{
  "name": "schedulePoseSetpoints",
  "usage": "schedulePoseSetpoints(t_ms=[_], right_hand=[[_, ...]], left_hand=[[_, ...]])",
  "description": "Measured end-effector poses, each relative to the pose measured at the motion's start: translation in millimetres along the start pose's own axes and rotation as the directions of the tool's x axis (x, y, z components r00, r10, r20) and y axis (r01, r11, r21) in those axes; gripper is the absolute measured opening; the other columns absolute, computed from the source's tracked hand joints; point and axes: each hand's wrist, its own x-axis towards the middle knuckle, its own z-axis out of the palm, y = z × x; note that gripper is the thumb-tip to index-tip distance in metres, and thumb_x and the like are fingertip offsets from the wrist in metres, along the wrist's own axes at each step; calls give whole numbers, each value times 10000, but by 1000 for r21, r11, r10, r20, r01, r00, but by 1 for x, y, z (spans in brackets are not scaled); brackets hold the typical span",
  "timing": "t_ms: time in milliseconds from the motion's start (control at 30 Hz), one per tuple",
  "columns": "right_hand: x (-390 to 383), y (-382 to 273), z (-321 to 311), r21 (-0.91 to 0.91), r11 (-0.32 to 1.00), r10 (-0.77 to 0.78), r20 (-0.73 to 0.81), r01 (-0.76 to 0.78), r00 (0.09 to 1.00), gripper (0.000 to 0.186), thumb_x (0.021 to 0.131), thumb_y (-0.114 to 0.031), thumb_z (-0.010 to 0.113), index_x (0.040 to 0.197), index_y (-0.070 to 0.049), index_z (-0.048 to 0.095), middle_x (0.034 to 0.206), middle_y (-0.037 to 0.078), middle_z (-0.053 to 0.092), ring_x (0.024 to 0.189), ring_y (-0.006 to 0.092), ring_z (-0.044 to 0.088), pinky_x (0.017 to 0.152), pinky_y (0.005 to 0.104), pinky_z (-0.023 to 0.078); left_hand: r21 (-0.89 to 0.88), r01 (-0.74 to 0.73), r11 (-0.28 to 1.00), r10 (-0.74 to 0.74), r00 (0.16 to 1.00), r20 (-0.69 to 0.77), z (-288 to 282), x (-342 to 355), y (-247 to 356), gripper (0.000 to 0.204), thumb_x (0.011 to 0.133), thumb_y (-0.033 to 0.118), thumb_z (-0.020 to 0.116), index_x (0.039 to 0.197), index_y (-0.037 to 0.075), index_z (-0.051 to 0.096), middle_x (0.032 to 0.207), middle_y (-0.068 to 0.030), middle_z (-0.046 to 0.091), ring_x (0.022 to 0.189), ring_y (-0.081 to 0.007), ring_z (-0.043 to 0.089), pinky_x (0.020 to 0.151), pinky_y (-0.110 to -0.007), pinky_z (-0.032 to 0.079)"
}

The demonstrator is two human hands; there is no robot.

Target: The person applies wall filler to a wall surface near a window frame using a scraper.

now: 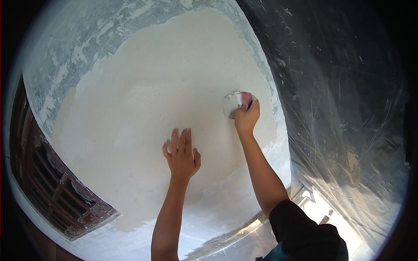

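Note:
My left hand (182,156) lies open, fingers apart, on a pale cream, plastered wall surface (161,87), slightly below its middle. Up and to the right, near the plaster's right side, my right hand (247,114) grips a small flat tool (231,104) with a pinkish-red part and a pale, smeared face, held against the wall. The tool's exact kind is hard to make out. Patchy grey-blue wall (82,43) surrounds the cream coat along the top and right edge.
A brown slatted frame (43,169) with white smears runs along the lower left. Dark, dusty plastic sheeting (331,95) hangs on the right. Grey tiled floor (237,245) and a bright area show at the lower right.

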Motion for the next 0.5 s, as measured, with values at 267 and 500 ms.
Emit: schedulePoseSetpoints(t_ms=[267,500], right_hand=[[-27,-5,6,60,980,-199,276,190,940,237,803,98,500,1032,60,545,957,237,575,877,413,573,792,427,464],[-25,-16,0,207,963,-230,288,174,930,251,817,110,497,1062,69,533,970,234,576,903,397,584,808,402,469]], left_hand=[[2,2,1000,-2,1000,26,-4,3,0,634,780,193,541,1395,72,449,1357,-60,498,1371,-281,326,1069,-518,153],[-16,-19,1000,19,1000,0,-1,2,-2,633,777,187,533,1393,70,450,1350,-64,503,1361,-286,342,1066,-516,165]])
